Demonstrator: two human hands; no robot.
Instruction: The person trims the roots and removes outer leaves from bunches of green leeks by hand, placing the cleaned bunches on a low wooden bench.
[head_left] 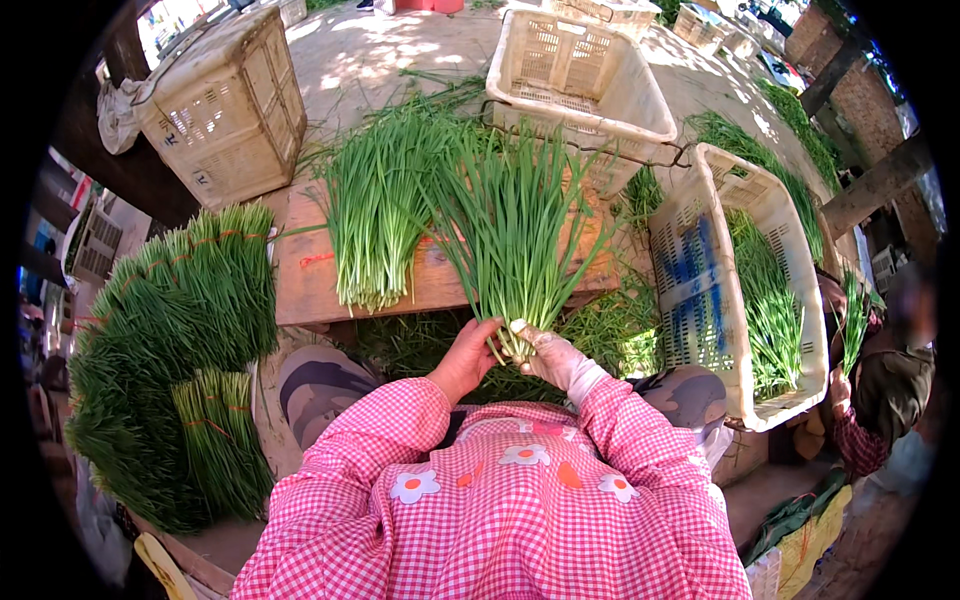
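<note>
A loose bunch of garlic chives fans out away from me over a low wooden board. At its pale stem ends my right hand, which has a whitish covering, is closed with the thumb on top. My left hand pinches the same stem ends from the left side. Another pile of garlic chives lies on the board, left of the held bunch, white ends toward me.
Tied chive bundles are stacked at my left. A white crate holding chives stands at right; another crate sits beyond the board, and an upended crate far left. A co-worker's hand holds chives at far right.
</note>
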